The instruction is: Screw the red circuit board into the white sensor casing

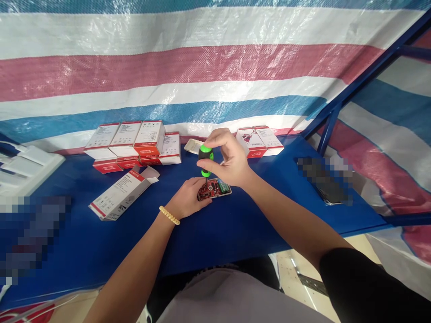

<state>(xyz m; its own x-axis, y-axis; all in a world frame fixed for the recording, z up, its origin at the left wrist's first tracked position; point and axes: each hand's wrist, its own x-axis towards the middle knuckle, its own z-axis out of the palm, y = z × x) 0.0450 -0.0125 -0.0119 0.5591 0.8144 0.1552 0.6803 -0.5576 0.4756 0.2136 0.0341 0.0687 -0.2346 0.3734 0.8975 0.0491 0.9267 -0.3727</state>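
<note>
Two bare hands work a screw at mid-tabletop: the right hand (229,159) grips a stubby green-and-black screwdriver (205,160) upright over a small red circuit board (211,189) that the left hand (188,197) pins down, calling next for steady downward turning pressure.

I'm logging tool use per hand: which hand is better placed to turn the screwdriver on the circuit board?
Right. The right hand already grips the green-and-black screwdriver, upright with its tip on the red circuit board; the left hand rests on the board, steadying it.
</note>
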